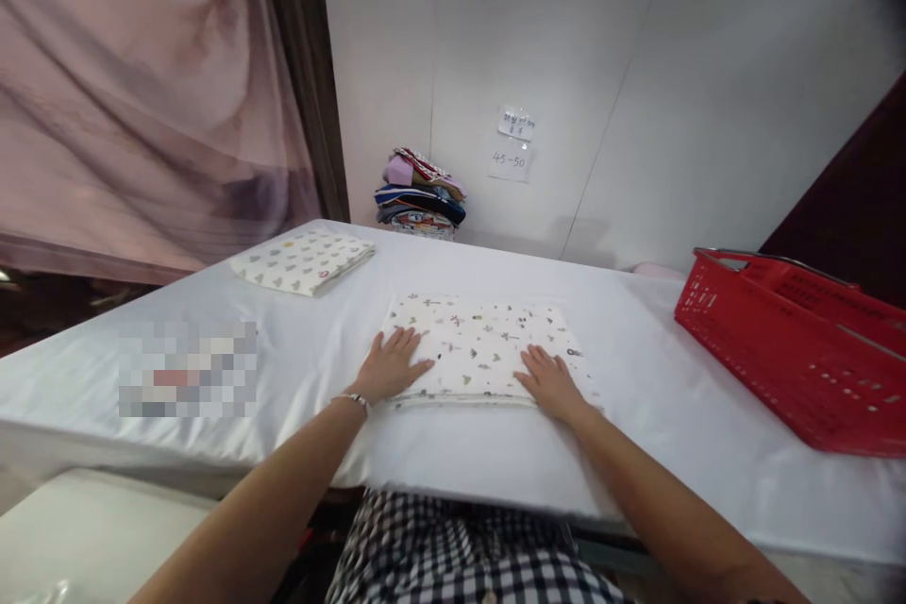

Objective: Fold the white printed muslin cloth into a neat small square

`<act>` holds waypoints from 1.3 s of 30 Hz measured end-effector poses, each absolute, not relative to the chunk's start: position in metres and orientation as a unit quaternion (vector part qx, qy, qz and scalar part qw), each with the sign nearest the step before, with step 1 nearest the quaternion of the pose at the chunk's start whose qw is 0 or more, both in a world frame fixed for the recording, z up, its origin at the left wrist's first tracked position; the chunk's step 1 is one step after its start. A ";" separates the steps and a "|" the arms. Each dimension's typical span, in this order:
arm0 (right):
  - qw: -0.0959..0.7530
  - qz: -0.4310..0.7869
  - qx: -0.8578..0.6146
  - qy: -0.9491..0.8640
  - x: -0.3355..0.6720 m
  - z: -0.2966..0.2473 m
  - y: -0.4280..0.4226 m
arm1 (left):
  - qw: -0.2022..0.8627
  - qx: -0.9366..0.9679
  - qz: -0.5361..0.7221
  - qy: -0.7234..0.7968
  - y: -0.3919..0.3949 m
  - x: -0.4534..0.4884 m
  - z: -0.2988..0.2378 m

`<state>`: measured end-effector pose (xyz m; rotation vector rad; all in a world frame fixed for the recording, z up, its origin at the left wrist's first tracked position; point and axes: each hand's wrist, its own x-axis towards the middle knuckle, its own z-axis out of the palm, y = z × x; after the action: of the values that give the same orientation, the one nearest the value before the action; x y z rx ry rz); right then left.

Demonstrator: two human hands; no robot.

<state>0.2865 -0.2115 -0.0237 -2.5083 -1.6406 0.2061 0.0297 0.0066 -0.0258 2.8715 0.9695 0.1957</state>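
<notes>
A folded white cloth (478, 344) with small plant-like prints lies flat in front of me, its layered edge toward my body. On its left side rests my left hand (394, 363), palm down with the fingers spread. My right hand (550, 379) lies flat on the cloth's right side, fingers apart. Neither hand grips anything. Farther back on the left, a second folded cloth (301, 262) with a grey-green print sits near the table's far corner, apart from both hands.
The table (637, 377) has a white cover. A red plastic basket (793, 340) stands on its right side. Some blurred-out item (188, 368) lies at the left. Beyond the far edge rises a stack of folded fabrics (421, 193) against the wall. A pink curtain (142, 94) hangs at left.
</notes>
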 end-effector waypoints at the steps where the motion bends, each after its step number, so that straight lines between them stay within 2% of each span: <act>1: 0.073 0.077 -0.833 -0.543 0.282 -0.024 -0.215 | 0.058 0.945 0.058 0.318 0.005 0.030 -0.022; 7: 0.106 0.071 -0.848 -0.514 0.276 -0.021 -0.243 | 0.075 0.940 0.104 0.317 -0.016 0.017 -0.010; 14: 0.087 0.031 -0.856 -0.508 0.276 -0.031 -0.280 | 0.062 0.957 0.144 0.245 -0.041 -0.009 -0.024; 18: 0.119 0.010 -0.842 -0.526 0.270 -0.030 -0.281 | 0.067 0.951 0.172 0.247 -0.044 -0.005 -0.026; 23: 0.167 -0.016 -0.789 -0.591 0.254 -0.028 -0.270 | 0.064 0.959 0.233 0.151 -0.065 0.013 -0.022; 27: 0.188 -0.024 -0.761 -0.620 0.246 -0.030 -0.260 | 0.073 0.965 0.231 0.103 -0.080 0.031 -0.019; 32: 0.205 -0.016 -0.763 -0.613 0.247 -0.034 -0.255 | 0.109 0.962 0.220 0.124 -0.084 0.043 -0.024; 39: 0.195 -0.009 -0.761 -0.618 0.251 -0.032 -0.251 | 0.095 0.966 0.199 0.133 -0.083 0.045 -0.022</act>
<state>0.2509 -0.2512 -0.0316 -2.1339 -1.7322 -0.0261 0.0446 -0.0834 -0.0221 2.8654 0.3958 0.5905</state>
